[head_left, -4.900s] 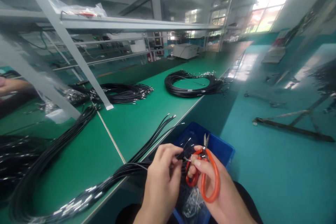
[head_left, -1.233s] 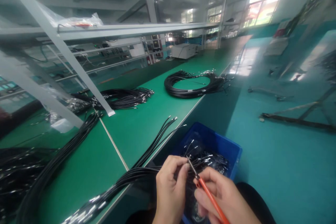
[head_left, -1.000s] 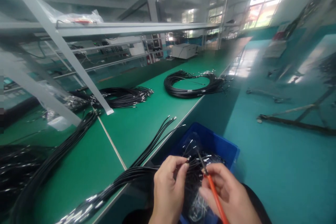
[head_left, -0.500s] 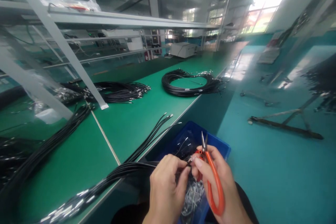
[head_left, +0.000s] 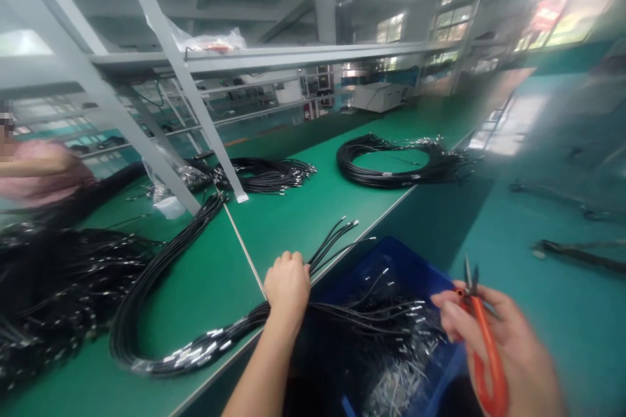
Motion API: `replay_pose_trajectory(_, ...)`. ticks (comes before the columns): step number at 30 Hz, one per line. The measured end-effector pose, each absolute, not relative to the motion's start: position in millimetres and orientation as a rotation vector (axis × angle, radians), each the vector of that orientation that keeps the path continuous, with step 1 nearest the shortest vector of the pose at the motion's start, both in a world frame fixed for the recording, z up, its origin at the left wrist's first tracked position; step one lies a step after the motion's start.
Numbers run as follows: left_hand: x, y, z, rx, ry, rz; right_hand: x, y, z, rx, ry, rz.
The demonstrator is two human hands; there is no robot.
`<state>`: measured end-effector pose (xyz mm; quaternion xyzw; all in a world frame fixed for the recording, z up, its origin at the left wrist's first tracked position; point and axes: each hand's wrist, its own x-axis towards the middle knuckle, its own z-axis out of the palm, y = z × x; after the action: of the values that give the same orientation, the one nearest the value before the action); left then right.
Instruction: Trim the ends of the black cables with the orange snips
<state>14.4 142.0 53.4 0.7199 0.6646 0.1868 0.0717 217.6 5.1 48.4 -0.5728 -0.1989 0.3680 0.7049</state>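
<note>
My left hand (head_left: 287, 290) is at the green table's front edge, closed around a bundle of thin black cables (head_left: 247, 322). Loose cable ends fan out beyond it, some over the table and some over a blue bin (head_left: 398, 251). In my right hand (head_left: 521, 355) are orange-handled scissors (head_left: 489, 352), tips pointing up and blades slightly apart. That hand is beside the bin's right side, away from the cables. White and clear scraps (head_left: 396, 388) lie inside the bin. My left fingertips are hidden behind the hand.
Coiled black cables (head_left: 379, 177) rest farther along the green table (head_left: 293, 221), and another coil (head_left: 278, 176) lies by the shelf post (head_left: 210, 124). A cable heap (head_left: 63, 293) is at left. A person in pink (head_left: 46, 172) is behind it.
My hands have parted: the left has gone to the cable bundle, the right has shifted right with the scissors. The view has turned left, bringing a person into sight.
</note>
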Motion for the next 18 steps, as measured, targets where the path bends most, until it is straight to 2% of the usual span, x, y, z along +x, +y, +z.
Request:
replay_pose_trajectory(4, -8.2, 162.5, 54.8, 2.084, 2.012, 0.566, 207.7, 8.5, 54.4, -1.294, -0.455, 0.836)
replay_pose_trajectory(8, 1.2, 164.9, 74.0, 2.078, 1.747, 0.636, 197.4, 9.6, 59.0, -1.279, -0.463, 0.850)
replay_pose_trajectory(14, 57.4, 112.4, 111.1, 2.255, 1.141, 0.825, 193.0, 16.0, 61.6, -1.096, -0.464, 0.931)
replay_pose_trajectory(18, 73.9, 78.3, 107.4, 2.485, 1.030, 0.903, 191.2, 15.6, 68.9, -1.046, -0.439, 0.899)
